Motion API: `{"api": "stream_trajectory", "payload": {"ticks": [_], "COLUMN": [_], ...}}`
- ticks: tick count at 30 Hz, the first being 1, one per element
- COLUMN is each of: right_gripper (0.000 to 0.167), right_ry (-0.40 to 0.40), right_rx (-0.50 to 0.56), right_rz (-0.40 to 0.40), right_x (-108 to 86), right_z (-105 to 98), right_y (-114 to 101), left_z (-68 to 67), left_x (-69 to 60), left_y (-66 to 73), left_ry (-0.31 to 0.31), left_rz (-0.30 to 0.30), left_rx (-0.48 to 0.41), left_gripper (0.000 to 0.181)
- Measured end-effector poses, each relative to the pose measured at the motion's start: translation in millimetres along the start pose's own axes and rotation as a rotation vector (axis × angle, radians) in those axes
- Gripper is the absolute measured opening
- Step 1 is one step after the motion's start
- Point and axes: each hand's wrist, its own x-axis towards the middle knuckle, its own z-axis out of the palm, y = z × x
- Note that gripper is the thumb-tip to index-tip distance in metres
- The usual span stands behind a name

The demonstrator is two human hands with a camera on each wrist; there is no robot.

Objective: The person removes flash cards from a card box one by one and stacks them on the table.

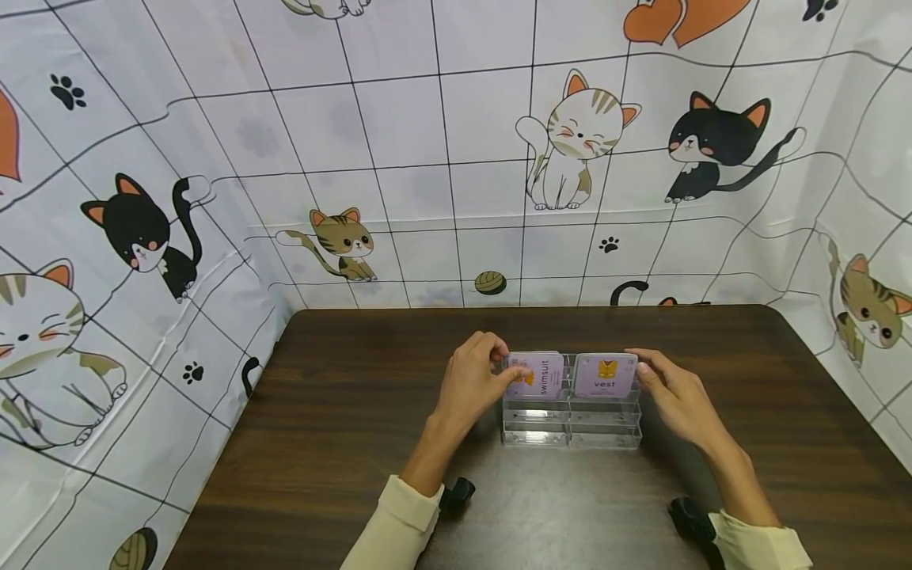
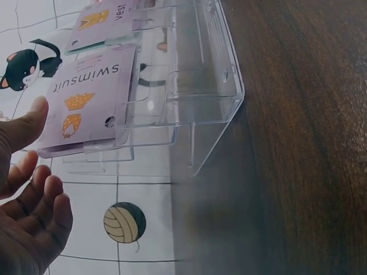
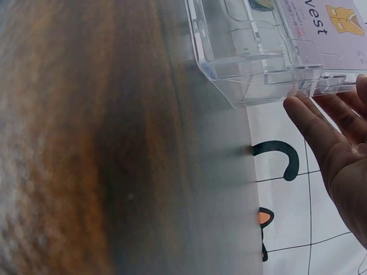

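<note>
A clear plastic stepped card holder (image 1: pixel 571 438) with two columns of slots stands on the table. In its upper left slot is a lilac card marked "swimsuit" (image 1: pixel 547 376); the upper right slot bears another marked "vest" (image 1: pixel 606 378). My left hand (image 1: pixel 472 380) pinches the swimsuit card's outer edge, thumb over its face and curled fingers (image 2: pixel 49 212) beside the corner. At the other end my right hand (image 1: pixel 680 396) has its fingers fairly straight along the vest card's edge and the holder's side. One right fingertip (image 3: pixel 293 106) touches the clear plastic; the hand's far fingers are partly hidden.
The dark wooden table (image 1: pixel 342 396) extends around the holder on all sides. White cloth (image 1: pixel 399 142) printed with cats and black lines hangs behind and along both sides. Black wrist straps (image 1: pixel 457 495) sit by both cream sleeves.
</note>
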Motion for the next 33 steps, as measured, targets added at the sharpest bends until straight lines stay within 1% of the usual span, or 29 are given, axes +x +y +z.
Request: {"api": "stream_trajectory", "payload": {"ticks": [8, 13, 20, 24, 33], "right_gripper": [0.033, 0.033, 0.032, 0.032, 0.032], "right_ry": [-0.012, -0.006, -0.002, 0.002, 0.003], "right_rx": [0.035, 0.023, 0.022, 0.018, 0.011], "right_rz": [0.016, 0.018, 0.007, -0.006, -0.008], "right_x": [-1.0, -1.5, -1.1, 0.1, 0.3], "right_z": [0.2, 1.2, 1.4, 0.5, -0.8], "right_y": [-0.9, -1.3, -2.1, -3.2, -3.5], "left_z": [3.3, 5.6, 8.3, 8.1, 4.6], "left_x": [0.1, -0.1, 2.1, 4.1, 6.1], "left_y": [-0.7, 0.0, -2.3, -3.7, -3.5], "left_ry": [-0.005, -0.006, 0.036, 0.046, 0.038], "left_rz": [-0.019, -0.017, -0.013, -0.005, -0.042], "left_rx": [-0.003, -0.024, -0.039, -0.05, -0.042], "left_gripper": [0.039, 0.039, 0.033, 0.029, 0.022]}}
